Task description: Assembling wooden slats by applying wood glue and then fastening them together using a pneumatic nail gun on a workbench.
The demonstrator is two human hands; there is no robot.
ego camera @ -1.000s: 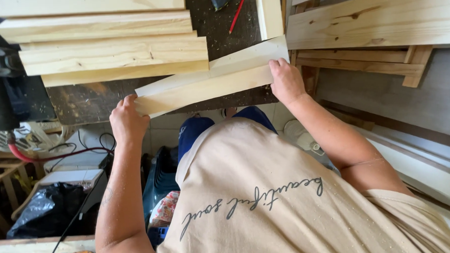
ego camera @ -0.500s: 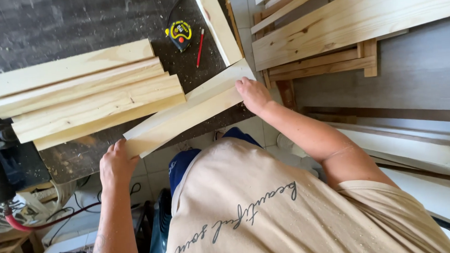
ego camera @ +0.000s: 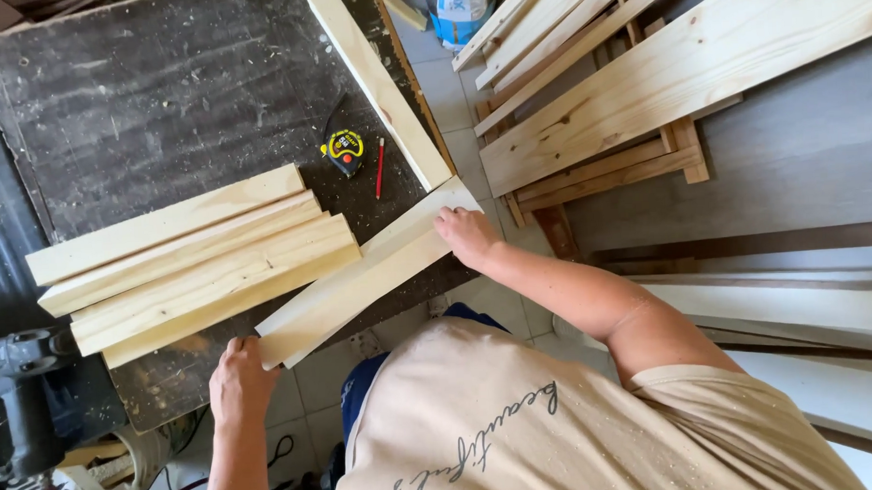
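Dark dusty workbench (ego camera: 160,100), tiled floor. 4 stacked boards (ego camera: 200,258), 1 tape measure (ego camera: 344,148), 1 pencil (ego camera: 379,168). Our left hand (ego camera: 238,377) & right hand (ego camera: 467,234) grip 1 plank (ego camera: 360,277).

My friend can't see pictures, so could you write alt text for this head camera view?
Seen from above, a person's left hand and right hand grip opposite ends of a pale wooden board at the edge of a dark, dusty workbench. Stacked boards, a tape measure and a red pencil lie nearby.
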